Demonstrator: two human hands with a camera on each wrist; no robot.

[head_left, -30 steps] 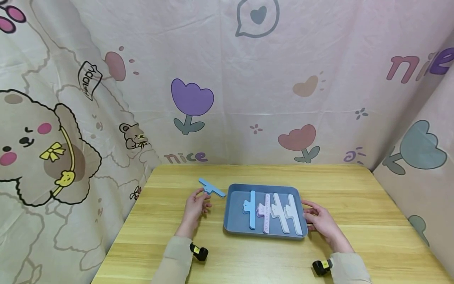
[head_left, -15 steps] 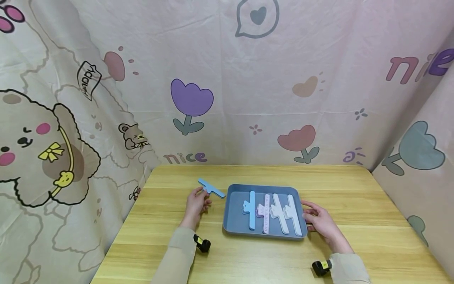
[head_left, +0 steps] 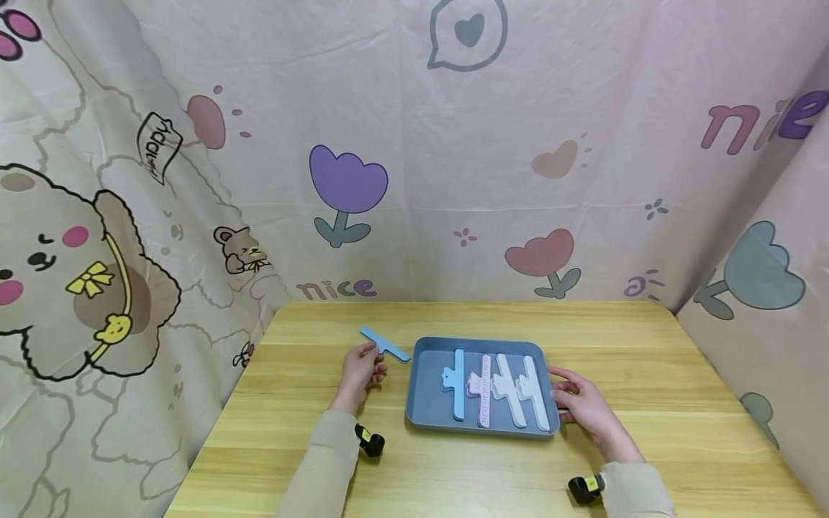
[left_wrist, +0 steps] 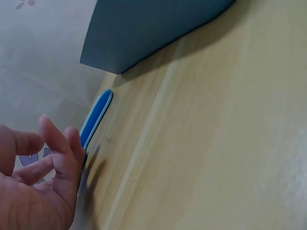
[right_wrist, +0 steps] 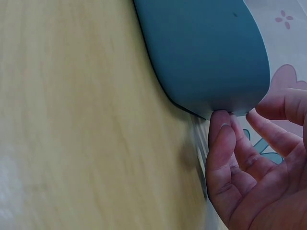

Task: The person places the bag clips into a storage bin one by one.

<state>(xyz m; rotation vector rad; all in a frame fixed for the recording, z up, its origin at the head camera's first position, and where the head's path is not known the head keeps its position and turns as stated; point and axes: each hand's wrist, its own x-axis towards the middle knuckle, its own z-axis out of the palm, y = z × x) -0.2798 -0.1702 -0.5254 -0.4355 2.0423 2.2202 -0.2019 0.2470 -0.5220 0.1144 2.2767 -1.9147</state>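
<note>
A blue long-bar clip (head_left: pixel 391 350) lies slantwise on the table, left of the grey-blue tray (head_left: pixel 447 427). My left hand (head_left: pixel 360 369) pinches its handle, which the fingers mostly cover. In the left wrist view, part of the clip's bar (left_wrist: pixel 98 115) shows beyond the curled fingers. At the tray's right end, my right hand (head_left: pixel 586 404) touches the outer wall with its fingertips. Several clips stand in a row inside: a blue clip (head_left: pixel 459 388), a pink clip (head_left: pixel 484 392) with ruler marks, a white clip (head_left: pixel 512 392) and another white clip (head_left: pixel 536 394) at the right.
The wooden table (head_left: pixel 466 475) carries the tray near its middle. A printed curtain (head_left: pixel 414 158) hangs behind the table and along both sides. Each wrist wears a small black camera, such as the left camera (head_left: pixel 371 442) and the right camera (head_left: pixel 585 490).
My left hand has shifted slightly, its fingers now covering more of the blue clip's handle. The left forearm has moved a little forward. My right hand and the tray keep their places.
</note>
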